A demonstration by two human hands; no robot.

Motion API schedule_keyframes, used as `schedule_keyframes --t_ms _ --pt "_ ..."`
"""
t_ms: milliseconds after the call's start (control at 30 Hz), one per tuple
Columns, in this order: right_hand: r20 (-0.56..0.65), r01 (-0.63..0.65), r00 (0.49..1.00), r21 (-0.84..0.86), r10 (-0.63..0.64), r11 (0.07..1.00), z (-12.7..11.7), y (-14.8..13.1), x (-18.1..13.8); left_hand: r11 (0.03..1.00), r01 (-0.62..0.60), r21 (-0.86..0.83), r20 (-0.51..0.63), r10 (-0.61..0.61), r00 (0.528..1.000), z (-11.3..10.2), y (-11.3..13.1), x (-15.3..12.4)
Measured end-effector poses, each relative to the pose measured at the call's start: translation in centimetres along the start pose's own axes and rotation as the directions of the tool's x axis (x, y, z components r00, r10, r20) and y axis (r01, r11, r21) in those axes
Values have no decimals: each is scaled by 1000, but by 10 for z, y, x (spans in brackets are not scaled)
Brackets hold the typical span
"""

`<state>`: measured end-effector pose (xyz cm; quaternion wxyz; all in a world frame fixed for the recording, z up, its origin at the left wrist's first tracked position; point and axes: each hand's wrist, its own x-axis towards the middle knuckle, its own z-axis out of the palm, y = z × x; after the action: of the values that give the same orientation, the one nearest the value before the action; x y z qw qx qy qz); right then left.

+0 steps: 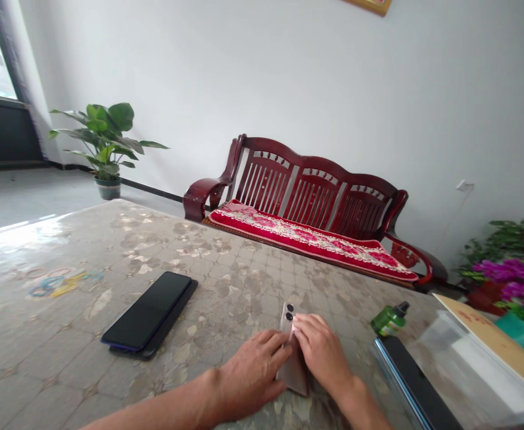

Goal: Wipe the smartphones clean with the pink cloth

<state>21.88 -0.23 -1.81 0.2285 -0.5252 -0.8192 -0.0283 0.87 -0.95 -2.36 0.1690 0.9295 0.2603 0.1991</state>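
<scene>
A silver phone [287, 319] lies back-up on the patterned table [65, 251], its two camera lenses at the far end. My left hand [250, 373] rests on its left side, fingers curled against the edge. My right hand [322, 352] lies over its right side, fingertips near the lenses. Both hands press on the phone, which stays on the table. Most of the phone is hidden beneath them.
Two dark phones [150, 316] are stacked to the left. A small green bottle [390, 318], another dark phone [416, 382], clear plastic [459, 364] and a cardboard box [495, 340] lie at the right. A red wooden bench [307, 209] and potted plants [105, 143] stand beyond.
</scene>
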Motion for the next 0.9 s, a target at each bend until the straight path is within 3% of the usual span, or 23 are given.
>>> schedule_keyframes --t_ms 233,467,700,900 --pt "26 -37 999 -8 37 999 -3 0 0 1000 -2 0 -15 2 1000 1 -1 1" --pt "11 -206 979 0 206 979 -3 16 26 1000 -10 13 -23 10 1000 0 0 0" --pt "-5 -69 998 -34 69 997 -3 5 14 1000 -6 1 -11 6 1000 -1 1 1" --pt "-15 -62 998 -59 62 996 -1 7 12 1000 -11 17 -27 11 1000 3 -1 1"
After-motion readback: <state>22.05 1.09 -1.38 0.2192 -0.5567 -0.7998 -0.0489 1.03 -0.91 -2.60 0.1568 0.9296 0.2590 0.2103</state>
